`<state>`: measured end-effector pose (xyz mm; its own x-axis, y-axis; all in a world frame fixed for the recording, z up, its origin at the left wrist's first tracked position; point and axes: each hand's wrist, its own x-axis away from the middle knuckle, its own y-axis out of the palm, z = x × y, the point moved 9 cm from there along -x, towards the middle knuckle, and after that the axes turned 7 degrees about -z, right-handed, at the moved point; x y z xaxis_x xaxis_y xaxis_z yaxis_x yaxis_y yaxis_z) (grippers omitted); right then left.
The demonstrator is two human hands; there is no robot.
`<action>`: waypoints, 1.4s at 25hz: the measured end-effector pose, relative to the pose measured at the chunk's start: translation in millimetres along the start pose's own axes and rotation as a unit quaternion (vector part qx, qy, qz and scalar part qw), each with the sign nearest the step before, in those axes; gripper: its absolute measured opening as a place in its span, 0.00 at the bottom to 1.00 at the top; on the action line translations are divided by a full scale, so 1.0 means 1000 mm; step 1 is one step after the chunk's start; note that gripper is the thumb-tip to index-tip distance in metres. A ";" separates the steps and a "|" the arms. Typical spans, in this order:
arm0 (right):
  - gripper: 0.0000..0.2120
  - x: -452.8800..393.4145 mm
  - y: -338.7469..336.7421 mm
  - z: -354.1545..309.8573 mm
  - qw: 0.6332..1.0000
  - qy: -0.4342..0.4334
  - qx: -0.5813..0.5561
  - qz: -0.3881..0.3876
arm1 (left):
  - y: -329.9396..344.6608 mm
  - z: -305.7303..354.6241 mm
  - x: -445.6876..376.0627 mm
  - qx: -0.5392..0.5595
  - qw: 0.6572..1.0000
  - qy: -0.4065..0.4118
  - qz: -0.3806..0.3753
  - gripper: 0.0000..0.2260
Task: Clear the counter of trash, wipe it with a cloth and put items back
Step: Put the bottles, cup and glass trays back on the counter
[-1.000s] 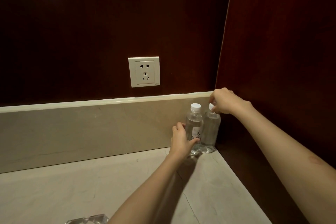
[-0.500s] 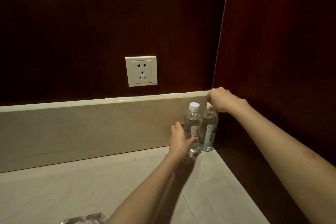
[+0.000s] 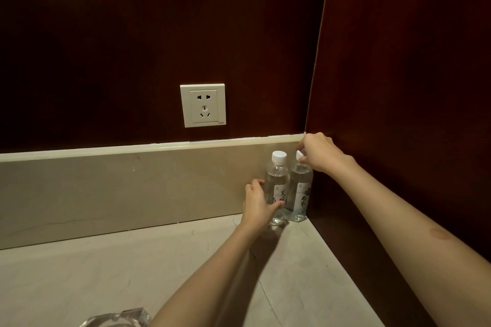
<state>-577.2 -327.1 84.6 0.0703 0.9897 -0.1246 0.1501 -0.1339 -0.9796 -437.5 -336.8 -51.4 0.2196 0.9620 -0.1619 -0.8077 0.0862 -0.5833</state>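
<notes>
**Setting two bottles back in the corner**

Judged from the layout: putting items back, last part of the task. To finish well, keep both bottles upright, slide rather than lift, nudge each flush to the backsplash (image 3: 132,180) and side panel (image 3: 398,87), labels turned outward, bases flat on the surface (image 3: 106,273). Let go one at a time, low hand last, so neither tips the other. Light bottles, narrow bases: easy to topple if released while leaning.

Left hand (image 3: 259,204) at centre right of frame, fingers and thumb curled round the lower body of the left bottle (image 3: 276,186). Right hand (image 3: 320,152) above it, fingertips pinching the cap of the right bottle (image 3: 301,188), cap mostly hidden.

Both bottles at centre right, tucked into the corner, standing upright, touching or nearly so. Clear plastic, white caps, pale labels with dark brush script, seemingly full of water.

Elsewhere: socket (image 3: 203,105) at mid frame on the dark wall; glass object (image 3: 117,320) at bottom edge, cut off, kind unclear.
</notes>
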 end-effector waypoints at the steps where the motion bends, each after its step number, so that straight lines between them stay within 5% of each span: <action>1: 0.14 0.002 0.001 0.000 1.000 0.000 0.000 -0.003 | 0.000 0.001 -0.001 -0.008 1.000 -0.002 -0.009 0.30; 6: 0.24 0.019 -0.011 -0.004 1.000 -0.018 -0.007 0.002 | -0.007 -0.001 -0.002 -0.108 0.990 -0.010 -0.093 0.33; 13: 0.17 0.048 -0.002 -0.044 0.991 -0.048 0.079 -0.099 | -0.045 -0.009 0.025 -0.361 0.911 -0.007 -0.202 0.20; 23: 0.18 0.092 0.089 -0.152 0.954 -0.203 0.047 -0.216 | -0.145 -0.063 0.130 -0.397 0.881 -0.116 -0.229 0.20; 35: 0.21 0.202 0.123 -0.339 0.911 -0.337 0.054 -0.230 | -0.323 -0.115 0.260 -0.386 0.888 -0.186 -0.168 0.20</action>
<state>-210.2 -161.0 -7.9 -0.6032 0.7505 0.2698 -0.0899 0.2722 -0.9580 -56.6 -144.0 3.8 0.0653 0.9471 0.3142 -0.0847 0.3190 -0.9440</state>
